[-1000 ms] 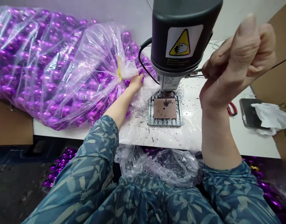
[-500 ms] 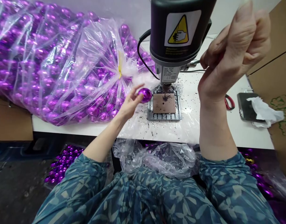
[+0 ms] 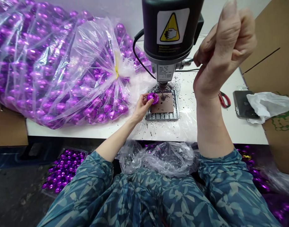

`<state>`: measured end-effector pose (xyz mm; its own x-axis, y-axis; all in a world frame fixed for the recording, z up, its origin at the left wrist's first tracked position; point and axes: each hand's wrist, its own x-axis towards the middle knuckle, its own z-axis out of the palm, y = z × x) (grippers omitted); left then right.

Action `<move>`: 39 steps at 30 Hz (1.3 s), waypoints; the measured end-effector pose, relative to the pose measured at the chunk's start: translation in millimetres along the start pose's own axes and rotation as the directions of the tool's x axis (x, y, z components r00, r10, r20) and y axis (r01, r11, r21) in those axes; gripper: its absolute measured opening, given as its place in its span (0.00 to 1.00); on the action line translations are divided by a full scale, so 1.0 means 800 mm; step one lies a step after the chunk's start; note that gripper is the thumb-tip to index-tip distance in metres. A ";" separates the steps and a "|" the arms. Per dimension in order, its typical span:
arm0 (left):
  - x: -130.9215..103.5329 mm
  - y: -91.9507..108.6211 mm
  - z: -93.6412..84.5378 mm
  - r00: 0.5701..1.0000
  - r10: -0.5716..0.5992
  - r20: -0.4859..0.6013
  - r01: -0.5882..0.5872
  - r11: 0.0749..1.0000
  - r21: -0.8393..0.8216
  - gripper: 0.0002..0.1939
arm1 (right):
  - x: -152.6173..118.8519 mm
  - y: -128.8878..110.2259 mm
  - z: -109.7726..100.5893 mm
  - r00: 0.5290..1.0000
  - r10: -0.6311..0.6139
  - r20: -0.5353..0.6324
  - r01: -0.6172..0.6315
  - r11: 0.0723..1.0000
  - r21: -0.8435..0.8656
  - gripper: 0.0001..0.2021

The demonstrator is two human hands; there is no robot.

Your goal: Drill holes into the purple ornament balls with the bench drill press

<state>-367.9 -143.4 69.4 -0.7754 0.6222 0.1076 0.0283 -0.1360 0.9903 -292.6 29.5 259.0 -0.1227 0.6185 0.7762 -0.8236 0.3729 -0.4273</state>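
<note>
Between the fingers of my left hand (image 3: 142,106) is a shiny purple ball (image 3: 153,98), its top showing a dark spot. The ball is over the left part of a brown square board (image 3: 167,107), which lies on a slotted metal base plate (image 3: 162,117) strewn with dark shavings. Above stands a black drill press (image 3: 172,31) with a yellow warning label. My right hand (image 3: 226,47) is closed round the end of the press's lever (image 3: 189,61); most of the grip is hidden by the fingers.
A big clear bag of purple balls (image 3: 52,69), tied in yellow, fills the table's left. At right are red-handled scissors (image 3: 224,99), a phone (image 3: 243,105), white tissue (image 3: 269,102) and a cardboard box (image 3: 272,37). A crumpled plastic bag (image 3: 158,159) hangs at the front edge.
My left hand has brought the purple ball rightward over the board and turned it. My right hand stays on the lever. The whole view has shifted slightly.
</note>
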 end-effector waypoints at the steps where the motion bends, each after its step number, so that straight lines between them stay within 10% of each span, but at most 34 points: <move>1: 0.002 -0.003 0.001 1.000 0.014 0.010 -0.014 0.999 0.029 0.36 | 0.000 -0.001 0.000 1.000 0.002 0.005 -0.002 1.000 -0.014 0.23; 16: 0.021 -0.029 0.024 0.977 0.183 0.108 -0.209 0.917 0.340 0.31 | -0.002 0.009 -0.002 0.998 -0.053 0.029 0.054 0.998 -0.030 0.23; 39: 0.016 -0.030 0.031 0.975 0.172 0.140 -0.205 0.941 0.270 0.33 | -0.045 0.002 -0.012 0.990 -0.119 -0.078 0.108 0.985 -0.135 0.34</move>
<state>-362.9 -112.6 49.2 -0.6628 0.6912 0.2879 0.3559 -0.0476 0.9333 -284.3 14.8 225.8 0.0203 0.6218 0.7829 -0.7499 0.5274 -0.3994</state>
